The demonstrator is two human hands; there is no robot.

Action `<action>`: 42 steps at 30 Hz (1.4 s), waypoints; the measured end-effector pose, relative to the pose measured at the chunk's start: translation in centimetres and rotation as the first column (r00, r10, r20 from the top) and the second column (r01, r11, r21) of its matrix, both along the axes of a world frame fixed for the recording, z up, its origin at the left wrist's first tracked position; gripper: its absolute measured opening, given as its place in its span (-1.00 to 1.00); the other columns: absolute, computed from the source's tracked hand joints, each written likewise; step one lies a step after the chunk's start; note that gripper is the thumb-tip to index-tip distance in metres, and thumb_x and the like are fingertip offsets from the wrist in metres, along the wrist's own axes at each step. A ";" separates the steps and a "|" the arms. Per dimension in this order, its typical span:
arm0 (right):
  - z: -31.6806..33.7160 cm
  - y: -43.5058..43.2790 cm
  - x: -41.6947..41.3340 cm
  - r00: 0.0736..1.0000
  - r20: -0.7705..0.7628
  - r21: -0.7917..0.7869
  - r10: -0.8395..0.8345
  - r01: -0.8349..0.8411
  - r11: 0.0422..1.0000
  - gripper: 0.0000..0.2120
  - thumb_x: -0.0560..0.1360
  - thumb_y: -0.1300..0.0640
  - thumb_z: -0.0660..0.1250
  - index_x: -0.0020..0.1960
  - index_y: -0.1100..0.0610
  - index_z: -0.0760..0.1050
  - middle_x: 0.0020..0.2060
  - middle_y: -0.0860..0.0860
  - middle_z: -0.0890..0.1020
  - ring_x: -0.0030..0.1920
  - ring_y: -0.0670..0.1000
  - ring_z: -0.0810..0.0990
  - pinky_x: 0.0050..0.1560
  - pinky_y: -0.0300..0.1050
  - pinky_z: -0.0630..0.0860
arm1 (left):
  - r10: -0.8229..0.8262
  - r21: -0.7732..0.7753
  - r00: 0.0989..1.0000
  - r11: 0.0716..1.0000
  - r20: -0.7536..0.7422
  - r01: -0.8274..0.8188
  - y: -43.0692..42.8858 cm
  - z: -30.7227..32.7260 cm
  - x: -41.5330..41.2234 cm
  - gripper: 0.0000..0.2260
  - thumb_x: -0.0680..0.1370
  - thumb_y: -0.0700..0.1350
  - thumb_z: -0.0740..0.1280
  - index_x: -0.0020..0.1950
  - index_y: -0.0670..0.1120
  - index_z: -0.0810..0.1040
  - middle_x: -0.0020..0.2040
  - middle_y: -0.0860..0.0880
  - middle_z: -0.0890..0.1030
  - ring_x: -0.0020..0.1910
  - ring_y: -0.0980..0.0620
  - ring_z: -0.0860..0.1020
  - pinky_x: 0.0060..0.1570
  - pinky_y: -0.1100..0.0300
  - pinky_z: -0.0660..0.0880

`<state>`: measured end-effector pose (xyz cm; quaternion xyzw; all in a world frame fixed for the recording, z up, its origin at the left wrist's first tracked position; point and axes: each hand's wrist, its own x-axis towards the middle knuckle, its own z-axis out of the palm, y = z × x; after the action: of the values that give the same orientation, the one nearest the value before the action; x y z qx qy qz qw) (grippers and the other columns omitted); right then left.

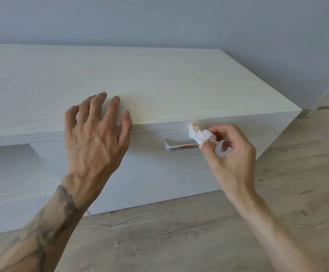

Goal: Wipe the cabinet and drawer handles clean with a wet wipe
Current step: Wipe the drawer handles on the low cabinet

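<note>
A low white cabinet [140,85] stands against the wall. Its right drawer front carries a silver bar handle [176,146] with an orange smear near its right end. My right hand [230,152] pinches a crumpled white wet wipe [199,135], stained orange, and presses it against the right part of the handle. My left hand [96,132] rests with fingers spread on the front edge of the cabinet top, left of the handle, holding nothing.
An open recess [8,163] sits in the cabinet front at the left, with another drawer front below it. Light wood-look flooring [199,232] runs in front and to the right. A grey wall [159,22] rises behind.
</note>
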<state>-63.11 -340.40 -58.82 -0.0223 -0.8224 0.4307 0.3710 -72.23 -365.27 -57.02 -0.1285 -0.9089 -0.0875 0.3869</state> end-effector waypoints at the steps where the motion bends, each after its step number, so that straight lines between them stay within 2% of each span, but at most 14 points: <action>1: -0.6 0.0 0.0 1.000 -0.011 0.014 -0.003 0.003 1.000 -0.83 0.47 0.32 0.49 -0.02 0.11 0.60 -0.16 -0.04 0.63 -0.15 -0.03 0.56 -0.19 -0.08 0.45 | 0.006 0.007 1.000 1.000 -0.023 -0.006 -0.1 -0.3 -0.1 -0.60 0.75 0.09 0.07 0.41 -0.11 0.51 0.42 -0.15 0.51 0.39 -0.19 0.45 0.29 -0.13 0.30; 6: -3.5 -0.1 0.1 0.999 -0.036 0.066 0.028 -0.026 0.997 -0.82 0.50 0.34 0.50 0.03 0.11 0.67 -0.12 -0.02 0.62 -0.15 0.05 0.60 -0.14 0.02 0.56 | 0.014 0.054 0.994 0.999 -0.110 -0.008 -0.5 -2.2 0.0 -0.59 0.76 0.09 0.04 0.44 -0.08 0.49 0.45 -0.11 0.49 0.46 -0.18 0.39 0.33 -0.15 0.26; 12: -4.0 -0.3 -0.2 0.994 -0.113 0.039 -0.005 0.010 0.999 -0.77 0.46 0.27 0.61 0.11 0.15 0.75 -0.05 0.02 0.63 -0.19 -0.05 0.69 -0.04 -0.13 0.66 | -0.020 0.057 0.986 0.998 -0.166 0.030 -0.8 -3.3 0.1 -0.59 0.77 0.05 0.05 0.54 -0.09 0.41 0.51 -0.11 0.43 0.51 -0.17 0.33 0.39 -0.11 0.17; 16: -4.5 -0.9 -0.6 0.988 -0.147 0.040 -0.036 0.043 0.998 -0.79 0.48 0.29 0.58 0.10 0.17 0.74 -0.06 0.01 0.64 -0.17 -0.08 0.69 -0.06 -0.11 0.66 | -0.047 0.035 0.979 0.998 -0.198 0.055 -1.0 -3.8 -0.1 -0.60 0.76 0.02 0.06 0.56 -0.08 0.39 0.53 -0.12 0.40 0.53 -0.19 0.30 0.43 -0.11 0.13; 20: -4.3 0.0 -0.7 0.989 -0.147 0.158 -0.011 0.034 0.987 -0.80 0.49 0.31 0.56 0.11 0.20 0.74 -0.07 0.03 0.66 -0.14 -0.09 0.68 -0.04 -0.20 0.64 | -0.059 0.047 0.978 0.996 -0.198 0.070 -0.9 -4.0 -0.3 -0.60 0.76 0.03 0.05 0.54 -0.06 0.41 0.53 -0.12 0.39 0.53 -0.19 0.27 0.44 -0.13 0.10; 26: -4.7 0.7 -0.7 0.986 -0.160 0.049 -0.052 0.061 0.997 -0.83 0.52 0.31 0.53 0.11 0.19 0.74 -0.07 0.03 0.66 -0.13 -0.05 0.71 -0.04 -0.15 0.66 | -0.064 0.066 0.982 0.995 -0.177 0.077 -0.7 -3.9 -0.3 -0.60 0.76 0.03 0.03 0.52 -0.05 0.43 0.52 -0.11 0.39 0.52 -0.17 0.26 0.43 -0.20 0.16; 30: -4.5 -0.7 -0.9 0.987 -0.160 0.174 -0.007 0.035 0.984 -0.82 0.52 0.30 0.54 0.11 0.21 0.74 -0.08 0.04 0.66 -0.14 -0.05 0.67 -0.05 -0.20 0.63 | -0.088 0.090 0.983 0.991 -0.164 0.104 -0.8 -4.1 -0.8 -0.61 0.76 0.02 0.04 0.52 -0.05 0.43 0.52 -0.12 0.39 0.50 -0.17 0.24 0.43 -0.31 0.26; 32: -4.4 -0.2 -0.9 0.987 -0.162 0.183 -0.015 0.045 0.982 -0.84 0.52 0.30 0.53 0.10 0.20 0.75 -0.09 0.04 0.66 -0.15 -0.05 0.67 -0.06 -0.18 0.62 | -0.105 0.110 0.982 0.986 -0.157 0.123 -0.7 -4.3 -1.0 -0.61 0.76 0.02 0.04 0.52 -0.05 0.42 0.51 -0.12 0.39 0.50 -0.20 0.25 0.37 -0.36 0.32; 36: -4.6 0.5 -0.8 0.984 -0.168 0.076 -0.060 0.074 0.994 -0.86 0.53 0.29 0.52 0.08 0.18 0.75 -0.10 0.04 0.65 -0.17 -0.07 0.68 -0.07 -0.13 0.64 | -0.116 0.116 0.984 0.985 -0.137 0.132 -0.8 -4.3 -0.9 -0.61 0.76 0.03 0.03 0.52 -0.04 0.42 0.51 -0.12 0.39 0.50 -0.19 0.24 0.35 -0.36 0.35; 38: -4.6 -0.1 -0.8 0.983 -0.172 0.085 -0.057 0.073 0.994 -0.85 0.53 0.31 0.52 0.08 0.19 0.74 -0.10 0.04 0.64 -0.18 -0.07 0.67 -0.06 -0.18 0.62 | -0.115 0.101 0.984 0.986 -0.139 0.129 -0.9 -4.3 -0.9 -0.61 0.76 0.02 0.03 0.51 -0.05 0.43 0.50 -0.13 0.39 0.49 -0.20 0.25 0.37 -0.36 0.33; 42: -4.3 -1.0 -1.1 0.987 -0.160 0.208 -0.020 0.053 0.977 -0.86 0.52 0.32 0.52 0.07 0.21 0.75 -0.11 0.05 0.65 -0.20 -0.10 0.63 -0.07 -0.33 0.56 | -0.118 0.140 0.986 0.981 -0.116 0.134 -0.8 -4.3 -0.9 -0.61 0.76 0.04 0.01 0.53 -0.01 0.40 0.53 -0.09 0.35 0.51 -0.19 0.25 0.33 -0.37 0.37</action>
<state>-64.17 -341.40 -63.10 0.0362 -0.8312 0.3341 0.4429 -73.10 -366.07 -61.35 -0.1613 -0.8680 -0.1717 0.4371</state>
